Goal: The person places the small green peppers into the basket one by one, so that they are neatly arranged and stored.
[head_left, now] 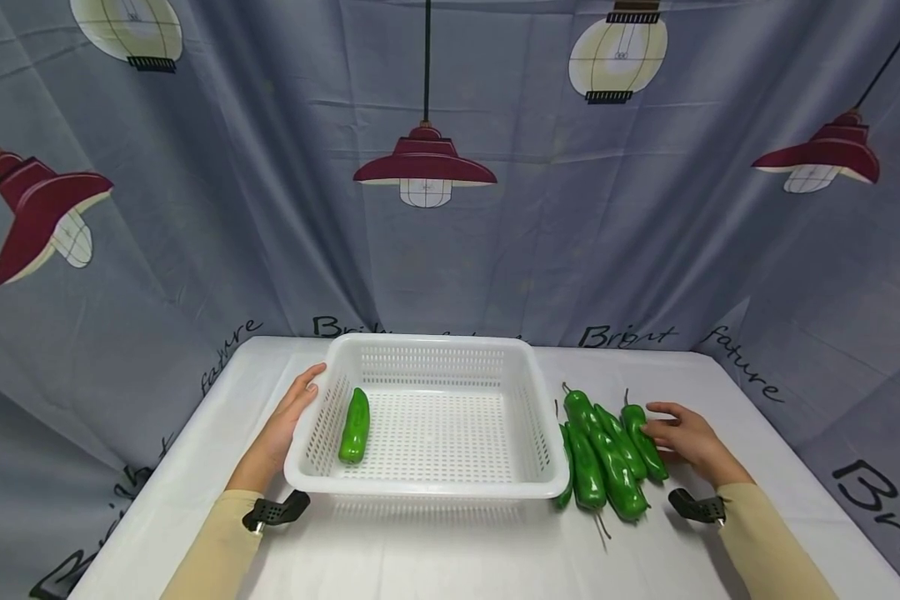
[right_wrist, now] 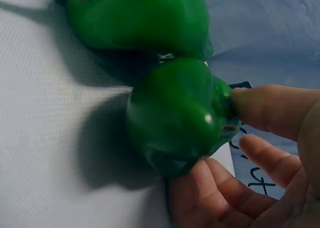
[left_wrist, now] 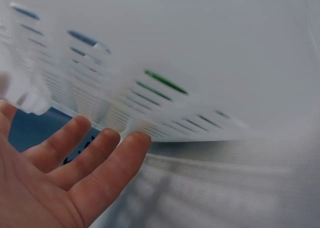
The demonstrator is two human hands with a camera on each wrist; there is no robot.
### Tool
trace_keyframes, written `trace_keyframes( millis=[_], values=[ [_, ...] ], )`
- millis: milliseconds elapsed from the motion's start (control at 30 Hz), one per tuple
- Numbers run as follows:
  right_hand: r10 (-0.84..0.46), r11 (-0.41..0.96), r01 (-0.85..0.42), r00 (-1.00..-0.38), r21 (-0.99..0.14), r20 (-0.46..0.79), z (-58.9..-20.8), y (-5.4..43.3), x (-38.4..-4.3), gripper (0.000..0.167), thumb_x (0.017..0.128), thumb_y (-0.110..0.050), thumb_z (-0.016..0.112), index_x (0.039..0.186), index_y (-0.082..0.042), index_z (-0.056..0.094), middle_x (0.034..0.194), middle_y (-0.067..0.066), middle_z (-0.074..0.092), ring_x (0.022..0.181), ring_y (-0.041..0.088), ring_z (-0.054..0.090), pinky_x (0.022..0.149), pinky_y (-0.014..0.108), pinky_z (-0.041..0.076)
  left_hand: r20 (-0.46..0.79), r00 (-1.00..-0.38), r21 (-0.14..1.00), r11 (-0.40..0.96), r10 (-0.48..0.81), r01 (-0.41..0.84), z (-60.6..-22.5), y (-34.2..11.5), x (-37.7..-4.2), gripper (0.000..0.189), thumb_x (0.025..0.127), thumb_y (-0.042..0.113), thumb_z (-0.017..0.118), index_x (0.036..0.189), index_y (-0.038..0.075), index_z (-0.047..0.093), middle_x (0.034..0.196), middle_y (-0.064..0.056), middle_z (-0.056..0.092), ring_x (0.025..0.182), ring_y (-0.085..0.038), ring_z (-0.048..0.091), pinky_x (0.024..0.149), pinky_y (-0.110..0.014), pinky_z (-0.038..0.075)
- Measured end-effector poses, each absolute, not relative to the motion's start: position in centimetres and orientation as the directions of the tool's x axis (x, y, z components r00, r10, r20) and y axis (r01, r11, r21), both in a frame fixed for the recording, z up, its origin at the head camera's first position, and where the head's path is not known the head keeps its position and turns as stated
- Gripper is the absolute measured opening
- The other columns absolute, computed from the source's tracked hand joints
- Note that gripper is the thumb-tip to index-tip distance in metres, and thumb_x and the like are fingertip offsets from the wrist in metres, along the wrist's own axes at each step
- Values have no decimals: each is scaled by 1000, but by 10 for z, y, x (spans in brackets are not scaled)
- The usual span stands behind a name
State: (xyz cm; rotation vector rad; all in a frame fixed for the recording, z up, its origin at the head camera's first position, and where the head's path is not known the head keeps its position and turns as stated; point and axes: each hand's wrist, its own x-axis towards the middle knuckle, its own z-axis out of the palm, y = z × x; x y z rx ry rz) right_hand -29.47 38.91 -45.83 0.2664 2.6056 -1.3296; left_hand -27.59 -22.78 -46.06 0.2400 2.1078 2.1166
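Note:
A white plastic basket (head_left: 435, 489) with slotted walls stands mid-table, and one green pepper (head_left: 355, 427) lies in its left part. Along the basket's left outer side rests my left hand (head_left: 283, 423); in the left wrist view its fingers (left_wrist: 112, 180) stretch out right at the slotted wall. My right hand (head_left: 686, 442) pinches the rightmost long green pepper (head_left: 642, 442) of a group. Seen from the right wrist, the thumb is on one side of this pepper (right_wrist: 172, 115) and the fingertips (right_wrist: 192, 188) are under the other.
Several green peppers (head_left: 607, 454) lie side by side, close to the basket's right wall, the leftmost partly hidden by its rim. A white cloth covers the table (head_left: 420, 558). Behind it hangs a grey-blue curtain (head_left: 457, 258) printed with lamps.

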Motion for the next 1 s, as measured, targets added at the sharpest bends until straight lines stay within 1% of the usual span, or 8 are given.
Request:
trace_keyframes(
  millis=[33, 233, 400, 467, 600, 700, 900, 1000],
  values=[
    [61, 589, 245, -964, -770, -260, -458, 388, -295, 71, 102, -27, 61, 154, 7, 27, 149, 41, 38, 108, 26, 69, 83, 39, 62, 9, -977, 1000, -9, 214, 8, -460, -228, -276, 58, 112, 43, 25, 162, 21, 7, 171, -14, 12, 156, -42, 20, 101, -22, 47],
    [35, 629, 221, -966, -746, -257, -457, 386, -300, 70, 100, -20, 64, 153, 7, 29, 144, 43, 41, 110, 36, 68, 82, 42, 62, 4, -977, 1000, -15, 212, 0, -460, -228, -276, 58, 112, 44, 26, 162, 22, 8, 171, -14, 12, 155, -41, 21, 99, -21, 47],
    [-5, 668, 197, -963, -717, -270, -454, 386, -303, 69, 99, -15, 64, 154, 7, 28, 137, 41, 47, 104, 33, 67, 79, 43, 62, 12, -976, 999, -34, 219, 4, -461, -228, -277, 58, 112, 42, 26, 162, 21, 7, 171, -14, 11, 155, -41, 20, 98, -20, 48],
    [-25, 682, 187, -960, -707, -279, -451, 386, -304, 69, 98, -14, 64, 154, 7, 28, 135, 42, 47, 102, 31, 67, 77, 44, 62, 14, -975, 999, -31, 220, 7, -461, -228, -278, 58, 112, 42, 26, 162, 21, 7, 171, -14, 11, 156, -42, 20, 100, -22, 48],
    [-70, 703, 154, -957, -695, -283, -445, 385, -306, 70, 97, -16, 66, 153, 6, 30, 134, 42, 48, 99, 30, 67, 75, 45, 62, 15, -977, 1000, -12, 212, 12, -462, -229, -278, 58, 112, 43, 25, 163, 21, 8, 171, -14, 12, 155, -43, 21, 111, -37, 43],
    [-94, 701, 143, -952, -699, -290, -441, 383, -307, 70, 97, -17, 67, 153, 6, 31, 135, 43, 47, 96, 28, 67, 74, 45, 62, 11, -979, 1000, -5, 204, 10, -461, -229, -278, 58, 112, 43, 25, 163, 22, 8, 171, -14, 13, 155, -43, 22, 115, -46, 39],
    [-97, 675, 181, -940, -715, -329, -440, 384, -309, 73, 96, -17, 67, 154, 5, 29, 139, 45, 41, 91, 26, 66, 72, 45, 61, 4, -980, 1000, 1, 198, 4, -461, -229, -276, 57, 112, 43, 25, 163, 22, 9, 171, -14, 13, 155, -43, 22, 115, -47, 39],
    [-88, 660, 200, -937, -724, -338, -440, 384, -309, 74, 96, -17, 67, 155, 5, 28, 140, 45, 39, 86, 25, 65, 72, 46, 61, 7, -980, 1000, -2, 201, 6, -460, -228, -276, 57, 112, 43, 24, 163, 22, 9, 171, -14, 13, 155, -43, 22, 116, -51, 37]
  ],
)
